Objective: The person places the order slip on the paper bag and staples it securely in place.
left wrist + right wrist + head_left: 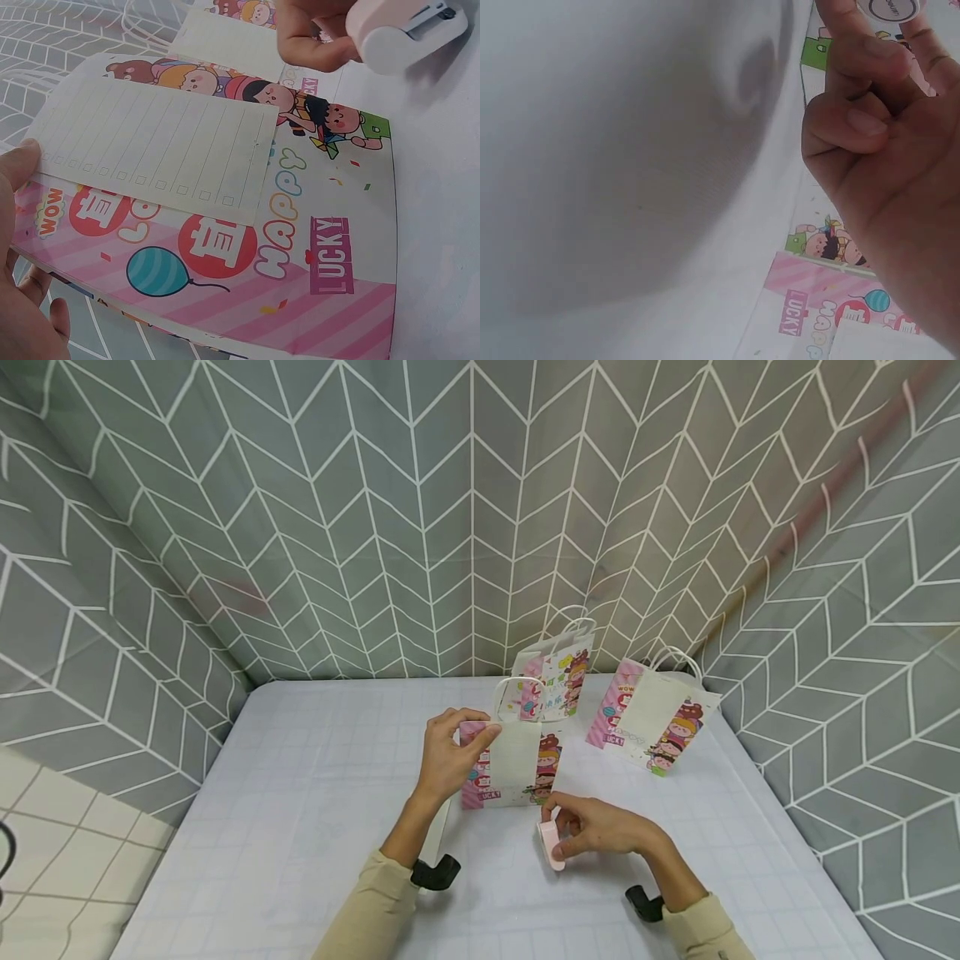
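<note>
My left hand [447, 753] pinches the top left edge of a small printed paper gift bag [474, 777], thumb on the front. Against the bag's front lies a lined paper slip [161, 142] with a row of small checkboxes. In the left wrist view the bag's print shows a blue balloon and cartoon children. My right hand [600, 827] holds a small pale-pink stapler [551, 845] between thumb and fingers, just in front of the bag's lower right corner. Its metal slot shows in the left wrist view; only its round labelled end [891, 7] shows in the right wrist view.
Two similar handled bags stand farther back: one bag [576, 672] behind the held one, another bag [652, 714] leaning at the right with a pale slip on its front. A white strip [437, 835], partly hidden, lies by my left wrist. Patterned curtain [472, 527] surrounds the white-covered table [300, 793].
</note>
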The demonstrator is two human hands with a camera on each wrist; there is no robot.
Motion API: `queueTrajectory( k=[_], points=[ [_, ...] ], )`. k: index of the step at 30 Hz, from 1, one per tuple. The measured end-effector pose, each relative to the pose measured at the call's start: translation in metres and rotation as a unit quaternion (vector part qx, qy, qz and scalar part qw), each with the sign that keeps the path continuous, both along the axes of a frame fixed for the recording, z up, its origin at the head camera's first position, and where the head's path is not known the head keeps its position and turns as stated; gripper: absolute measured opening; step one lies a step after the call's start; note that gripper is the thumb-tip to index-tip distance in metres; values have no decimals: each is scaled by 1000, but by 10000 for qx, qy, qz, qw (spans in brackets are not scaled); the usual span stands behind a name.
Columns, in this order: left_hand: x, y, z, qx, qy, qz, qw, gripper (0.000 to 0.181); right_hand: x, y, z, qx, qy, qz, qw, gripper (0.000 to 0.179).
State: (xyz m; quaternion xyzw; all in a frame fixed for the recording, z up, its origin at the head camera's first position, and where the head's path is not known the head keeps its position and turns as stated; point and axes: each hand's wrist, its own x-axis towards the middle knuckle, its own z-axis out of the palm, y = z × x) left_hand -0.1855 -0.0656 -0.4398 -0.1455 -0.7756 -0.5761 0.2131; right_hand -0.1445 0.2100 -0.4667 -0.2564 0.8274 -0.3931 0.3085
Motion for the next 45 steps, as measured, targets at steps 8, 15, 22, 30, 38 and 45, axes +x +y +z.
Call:
queueTrajectory(
  k=[8,15,22,30,38,45],
  points=[
    [0,0,0,11,-29,10,10000,16,-4,8,13,-104,243,-180,9995,41],
    [0,-1,0,42,-33,0,10000,16,-9,16,31,-429,700,-387,9959,40],
    [0,0,0,35,-46,-7,10000,18,-13,19,44,-811,915,-609,9906,38],
    [1,0,0,85,-49,-32,9999,16,-15,20,53,-1289,1118,-792,9821,39],
    [2,1,0,92,-119,-36,9999,15,-20,23,61,-1714,1275,-829,9734,36],
    [1,1,0,111,-49,-40,9999,15,-24,26,75,-1845,1279,-1114,9681,39]
  ],
)
